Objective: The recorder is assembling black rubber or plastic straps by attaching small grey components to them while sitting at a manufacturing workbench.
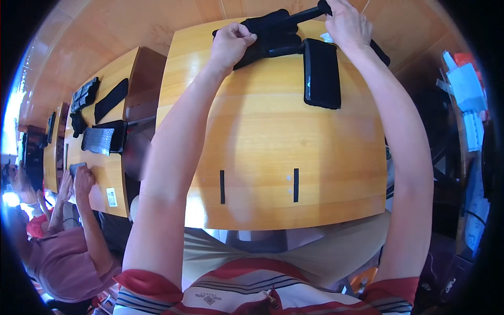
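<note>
Fingers of my left hand point(230, 47) press together, thumb against forefinger, pinching the near side of the black bundle point(275, 43) at the far edge of the desk point(262, 136). Those of my right hand point(348, 25), to the right of it, are curled on the end of a black strip point(307, 14) that slants up from the bundle; their tips are partly cut off by the picture's edge.

Just below my right fingers lies a black case point(322, 76), flat on the wood, with a bit of something white point(328, 38) between it and my hand. Another dark piece point(380, 53) shows past my right wrist.

The desk is yellow wood, glossy, bright with glare at its near left corner. Well below both hands, toward my lap, two short black marks point(222, 187) stand side by side on it. Beyond my fingers runs a tan surface point(131, 26) with seams; floor or wall, I cannot tell.

Far left of my fingers, a second desk point(113, 170) bears black pieces point(111, 101), a clear ridged sleeve point(97, 140) and a white label point(111, 197). A co-worker point(65, 257) has both hands there. Far right hang or stand pale blue things point(466, 86), blurred.
</note>
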`<state>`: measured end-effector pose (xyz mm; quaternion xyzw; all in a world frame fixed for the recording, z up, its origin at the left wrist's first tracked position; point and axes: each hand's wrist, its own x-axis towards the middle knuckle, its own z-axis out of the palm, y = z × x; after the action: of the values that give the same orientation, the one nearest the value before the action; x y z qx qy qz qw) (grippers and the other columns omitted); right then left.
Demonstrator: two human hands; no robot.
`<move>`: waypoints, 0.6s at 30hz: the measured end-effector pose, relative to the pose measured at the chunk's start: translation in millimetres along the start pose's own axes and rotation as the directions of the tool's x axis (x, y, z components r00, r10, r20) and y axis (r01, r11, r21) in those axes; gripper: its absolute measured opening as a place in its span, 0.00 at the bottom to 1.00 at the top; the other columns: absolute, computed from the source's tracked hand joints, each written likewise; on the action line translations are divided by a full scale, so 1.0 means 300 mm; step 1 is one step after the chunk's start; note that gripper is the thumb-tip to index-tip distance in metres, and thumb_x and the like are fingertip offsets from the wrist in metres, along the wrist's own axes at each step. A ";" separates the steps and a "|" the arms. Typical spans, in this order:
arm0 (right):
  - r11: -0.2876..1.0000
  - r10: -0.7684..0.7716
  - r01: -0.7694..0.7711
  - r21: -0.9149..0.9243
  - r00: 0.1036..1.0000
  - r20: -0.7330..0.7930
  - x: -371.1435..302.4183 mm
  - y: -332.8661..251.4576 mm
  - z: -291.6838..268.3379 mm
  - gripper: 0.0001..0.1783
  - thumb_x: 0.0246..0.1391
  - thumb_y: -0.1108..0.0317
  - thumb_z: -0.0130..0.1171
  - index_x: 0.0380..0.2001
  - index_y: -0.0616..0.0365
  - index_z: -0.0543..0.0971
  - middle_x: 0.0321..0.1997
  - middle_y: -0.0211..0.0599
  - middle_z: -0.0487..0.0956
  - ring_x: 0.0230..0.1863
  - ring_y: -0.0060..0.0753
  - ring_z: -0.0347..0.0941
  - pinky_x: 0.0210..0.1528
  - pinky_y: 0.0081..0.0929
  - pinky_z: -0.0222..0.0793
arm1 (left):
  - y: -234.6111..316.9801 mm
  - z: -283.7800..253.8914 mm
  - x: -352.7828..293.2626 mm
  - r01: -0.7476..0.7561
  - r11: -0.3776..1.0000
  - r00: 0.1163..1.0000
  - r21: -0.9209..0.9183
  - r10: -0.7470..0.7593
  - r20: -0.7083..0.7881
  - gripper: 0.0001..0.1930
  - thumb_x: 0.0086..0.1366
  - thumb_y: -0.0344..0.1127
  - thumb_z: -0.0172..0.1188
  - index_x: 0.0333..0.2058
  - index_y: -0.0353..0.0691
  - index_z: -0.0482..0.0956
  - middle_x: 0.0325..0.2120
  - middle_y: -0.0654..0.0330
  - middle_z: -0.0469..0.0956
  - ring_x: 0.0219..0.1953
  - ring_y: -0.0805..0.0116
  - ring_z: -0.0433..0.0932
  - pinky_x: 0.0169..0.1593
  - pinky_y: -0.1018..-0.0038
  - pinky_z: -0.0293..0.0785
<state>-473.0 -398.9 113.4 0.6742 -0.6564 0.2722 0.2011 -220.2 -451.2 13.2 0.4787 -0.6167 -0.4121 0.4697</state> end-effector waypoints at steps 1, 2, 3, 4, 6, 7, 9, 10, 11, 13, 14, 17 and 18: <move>0.998 -0.039 0.040 -0.046 0.999 0.015 0.020 0.008 0.000 0.11 0.44 0.72 0.59 0.35 0.48 0.76 0.35 0.40 0.77 0.37 0.54 0.78 0.37 0.51 0.72 | 0.012 0.004 -0.006 0.000 1.000 1.000 -0.004 0.000 0.000 0.10 0.57 0.29 0.69 0.24 0.40 0.75 0.22 0.67 0.75 0.26 0.75 0.72 0.35 0.76 0.71; 0.993 -0.077 0.080 -0.091 0.996 0.032 0.032 0.016 0.000 0.10 0.45 0.73 0.57 0.34 0.48 0.76 0.35 0.41 0.77 0.36 0.55 0.78 0.36 0.52 0.72 | 0.024 0.012 -0.013 -0.010 0.995 1.000 0.098 0.012 -0.017 0.10 0.58 0.30 0.69 0.25 0.41 0.75 0.21 0.68 0.74 0.25 0.77 0.70 0.33 0.78 0.68; 0.992 -0.079 0.082 -0.095 0.996 0.032 0.034 0.025 -0.001 0.10 0.45 0.73 0.57 0.34 0.48 0.76 0.35 0.41 0.77 0.36 0.55 0.78 0.36 0.52 0.72 | 0.036 0.020 -0.023 -0.018 0.980 0.999 0.198 0.024 -0.032 0.10 0.59 0.30 0.68 0.25 0.42 0.74 0.21 0.70 0.73 0.24 0.79 0.68 0.31 0.79 0.65; 0.989 -0.106 0.109 -0.102 0.994 0.030 0.042 0.021 -0.003 0.10 0.45 0.73 0.56 0.34 0.48 0.76 0.34 0.41 0.77 0.35 0.55 0.78 0.36 0.52 0.72 | 0.032 0.018 -0.023 -0.007 0.975 0.999 0.223 0.016 -0.038 0.10 0.59 0.31 0.68 0.25 0.42 0.74 0.21 0.70 0.72 0.24 0.79 0.67 0.31 0.79 0.65; 0.984 -0.137 0.139 -0.108 0.990 0.023 0.056 0.013 -0.011 0.10 0.45 0.73 0.55 0.33 0.48 0.76 0.34 0.40 0.77 0.35 0.55 0.77 0.35 0.52 0.71 | 0.028 0.013 -0.025 -0.022 0.967 0.999 0.252 0.031 -0.033 0.10 0.60 0.33 0.67 0.25 0.41 0.75 0.20 0.68 0.72 0.24 0.78 0.68 0.31 0.77 0.65; 0.987 -0.136 0.138 -0.082 0.990 0.021 0.058 0.009 -0.016 0.10 0.45 0.73 0.55 0.34 0.49 0.76 0.34 0.40 0.77 0.35 0.55 0.77 0.35 0.52 0.71 | 0.028 0.017 -0.028 -0.038 0.948 0.998 0.315 0.051 -0.033 0.10 0.60 0.34 0.67 0.26 0.40 0.75 0.20 0.68 0.72 0.24 0.77 0.68 0.31 0.77 0.66; 0.989 -0.137 0.138 -0.058 0.990 0.017 0.067 0.004 -0.031 0.11 0.44 0.73 0.55 0.34 0.49 0.76 0.33 0.41 0.76 0.34 0.55 0.77 0.35 0.52 0.71 | 0.034 0.028 -0.029 -0.041 0.915 0.999 0.400 0.050 -0.012 0.10 0.61 0.38 0.66 0.30 0.39 0.76 0.23 0.64 0.77 0.28 0.72 0.75 0.34 0.74 0.70; 0.977 -0.206 0.208 -0.043 0.978 0.037 0.070 -0.001 -0.050 0.11 0.44 0.73 0.56 0.34 0.49 0.76 0.33 0.41 0.77 0.34 0.54 0.77 0.35 0.52 0.72 | 0.044 0.037 -0.038 -0.043 0.917 0.999 0.397 0.052 -0.011 0.10 0.61 0.38 0.66 0.30 0.39 0.76 0.23 0.64 0.77 0.28 0.72 0.75 0.34 0.74 0.70; 0.961 -0.274 0.276 -0.027 0.960 0.056 0.075 -0.004 -0.070 0.11 0.43 0.73 0.57 0.34 0.50 0.76 0.34 0.40 0.77 0.34 0.54 0.77 0.34 0.51 0.72 | 0.050 0.047 -0.053 -0.090 0.889 0.994 0.449 0.105 -0.009 0.11 0.60 0.40 0.66 0.33 0.40 0.77 0.26 0.62 0.80 0.31 0.70 0.78 0.37 0.72 0.73; 0.933 -0.337 0.352 -0.078 0.928 0.157 0.059 -0.048 -0.157 0.11 0.43 0.73 0.58 0.33 0.51 0.76 0.35 0.41 0.77 0.34 0.53 0.78 0.34 0.50 0.72 | 0.069 0.044 -0.070 -0.136 0.854 0.987 0.502 0.161 -0.007 0.12 0.60 0.43 0.66 0.36 0.41 0.79 0.28 0.61 0.82 0.34 0.67 0.80 0.40 0.71 0.75; 0.896 -0.387 0.428 -0.121 0.884 0.262 0.051 -0.075 -0.204 0.10 0.42 0.73 0.58 0.32 0.52 0.76 0.36 0.41 0.77 0.34 0.53 0.78 0.34 0.49 0.73 | 0.075 0.043 -0.075 -0.129 0.818 0.989 0.561 0.151 0.009 0.14 0.60 0.45 0.65 0.40 0.44 0.80 0.31 0.60 0.83 0.37 0.63 0.81 0.43 0.69 0.75; 0.849 -0.432 0.508 -0.147 0.825 0.364 0.030 -0.138 -0.290 0.13 0.44 0.65 0.63 0.36 0.53 0.77 0.37 0.44 0.77 0.35 0.51 0.79 0.35 0.46 0.75 | 0.096 0.052 -0.088 -0.105 0.753 0.990 0.650 0.139 -0.001 0.18 0.61 0.49 0.63 0.46 0.48 0.80 0.36 0.60 0.83 0.41 0.59 0.81 0.48 0.65 0.76; 0.822 -0.461 0.550 -0.148 0.795 0.395 0.020 -0.151 -0.310 0.16 0.45 0.62 0.65 0.38 0.53 0.78 0.38 0.45 0.78 0.36 0.51 0.79 0.36 0.45 0.75 | 0.101 0.058 -0.089 -0.081 0.724 0.990 0.685 0.137 -0.028 0.19 0.61 0.50 0.63 0.49 0.51 0.80 0.37 0.60 0.83 0.42 0.58 0.81 0.49 0.64 0.76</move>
<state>-437.6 -342.5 192.8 0.8309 -0.5045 0.0001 0.2347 -240.6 -417.9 33.6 0.5960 -0.7333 -0.1104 0.3081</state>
